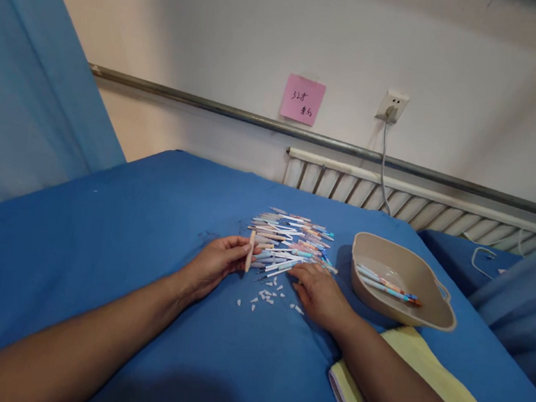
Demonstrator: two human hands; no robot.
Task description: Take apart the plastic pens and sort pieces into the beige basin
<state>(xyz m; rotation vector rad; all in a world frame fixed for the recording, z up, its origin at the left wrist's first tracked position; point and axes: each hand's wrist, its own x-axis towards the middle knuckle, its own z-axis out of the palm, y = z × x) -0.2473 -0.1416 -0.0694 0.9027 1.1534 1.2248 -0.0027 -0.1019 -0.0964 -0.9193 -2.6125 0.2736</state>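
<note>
My left hand (215,261) pinches a beige pen barrel (250,250), held upright just left of a pile of pastel pens and pen parts (290,239) on the blue cloth. Palm down, my right hand (318,292) rests at the near right edge of the pile, fingers curled onto the pens there; what they grip I cannot make out. Several small white pen tips (264,295) lie scattered between the two hands.
A beige plastic basin (423,309) with a few assembled pens stands to the right. A yellow cloth (428,367) lies under my right forearm. Behind the blue-covered table (123,236) are a wall, a metal rail, a radiator, a pink note and a socket.
</note>
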